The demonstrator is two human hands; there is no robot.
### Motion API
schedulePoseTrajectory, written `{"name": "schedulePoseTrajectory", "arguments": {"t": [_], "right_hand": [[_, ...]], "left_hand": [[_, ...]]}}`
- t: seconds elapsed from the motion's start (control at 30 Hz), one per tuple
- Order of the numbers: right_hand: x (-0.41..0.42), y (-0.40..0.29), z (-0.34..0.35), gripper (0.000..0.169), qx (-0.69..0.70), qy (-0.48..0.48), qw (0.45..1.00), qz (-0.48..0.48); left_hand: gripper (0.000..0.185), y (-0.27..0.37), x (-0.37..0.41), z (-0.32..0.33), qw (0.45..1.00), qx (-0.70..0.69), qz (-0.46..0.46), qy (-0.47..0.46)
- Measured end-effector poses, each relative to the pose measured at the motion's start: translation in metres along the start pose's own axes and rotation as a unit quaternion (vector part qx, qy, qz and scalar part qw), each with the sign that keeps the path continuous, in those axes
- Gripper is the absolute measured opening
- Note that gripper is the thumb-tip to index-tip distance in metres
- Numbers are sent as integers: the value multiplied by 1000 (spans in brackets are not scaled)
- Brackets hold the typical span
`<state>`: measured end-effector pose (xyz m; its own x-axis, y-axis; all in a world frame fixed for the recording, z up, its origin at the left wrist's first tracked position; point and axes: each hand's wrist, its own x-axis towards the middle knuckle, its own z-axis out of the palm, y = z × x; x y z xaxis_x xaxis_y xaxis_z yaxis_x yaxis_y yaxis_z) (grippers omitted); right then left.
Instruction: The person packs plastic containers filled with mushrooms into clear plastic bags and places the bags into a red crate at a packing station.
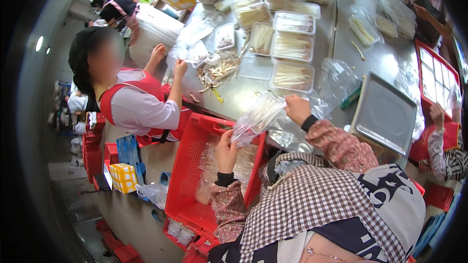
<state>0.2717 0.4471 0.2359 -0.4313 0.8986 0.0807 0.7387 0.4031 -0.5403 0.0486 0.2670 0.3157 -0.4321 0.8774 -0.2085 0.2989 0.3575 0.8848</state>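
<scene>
A clear plastic bag with a tray of pale, long-stemmed mushrooms [264, 111] in it is stretched between my hands at the table's edge. My left hand [226, 151] pinches the lower left end of the bag, above a red plastic crate [182, 182]. Closed on the bag's upper right end is my right hand [298, 109]. Bagged packs [208, 175] lie in the crate below. Just beyond the bag, filled trays [292, 76] stand in a row on the metal table [228, 96]. Loose clear bags [289, 131] lie under and beside my right forearm.
Loose stem pieces [219, 71] and an upturned clear tray [256, 66] lie beyond the crate. A grey metal tray [385, 111] stands at the right, beside a green object [351, 98]. A co-worker in a red apron [146, 87] handles plastic at the left; others work at the right.
</scene>
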Motion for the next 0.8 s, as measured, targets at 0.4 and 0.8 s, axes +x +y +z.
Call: {"name": "schedulePoseTrajectory", "arguments": {"t": [0.4,0.8], "right_hand": [[15,-3,-33,15,567,-227,766,200],[12,-21,-51,19,615,-293,720,134]], "left_hand": [[32,11,18,19,971,-144,122,149],[36,-14,27,9,790,-612,20,-42]]}}
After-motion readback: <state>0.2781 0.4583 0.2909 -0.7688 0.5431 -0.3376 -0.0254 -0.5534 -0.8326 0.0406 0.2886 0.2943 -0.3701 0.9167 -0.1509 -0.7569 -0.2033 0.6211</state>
